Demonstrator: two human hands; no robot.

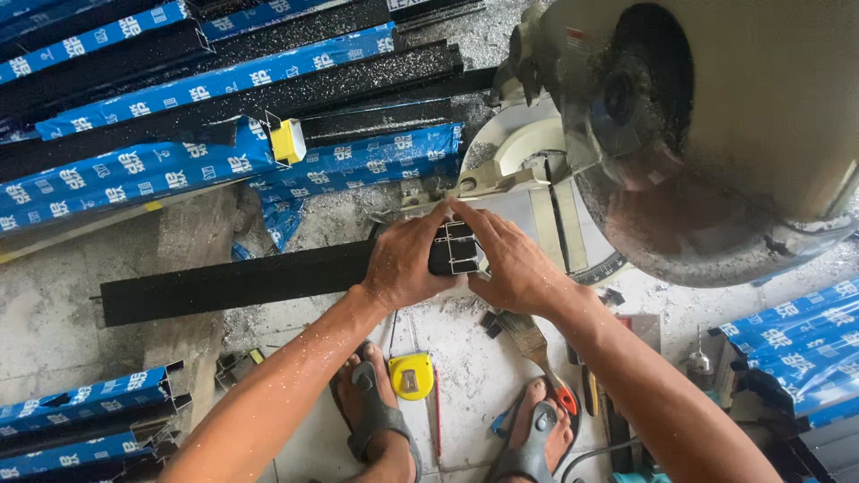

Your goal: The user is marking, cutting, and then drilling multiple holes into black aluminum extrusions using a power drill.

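The person looks down at a long black metal profile (242,282) that lies flat across the concrete floor (45,331), its right end resting on the base (537,192) of a mitre saw; the left hand (407,259) grips the profile near that end, the fingers curled over its top and closed around it; the right hand (510,259) meets it from the other side, the fingers bent and pressing on the cut end (455,249), where the hollow chambers of the profile show. The two hands touch each other at the fingertips above the profile. The saw's dusty blade guard (680,134) hangs just beside the right hand, to the upper right. Behind the hands lie many black profiles wrapped in blue film (134,170), covered with metal chips; more of them are stacked at the lower left and at the right edge. Between the person's feet, which wear sandals, a yellow tape measure (411,376) lies on the floor; near the right foot lies a paintbrush (530,338) with an orange-tipped handle.
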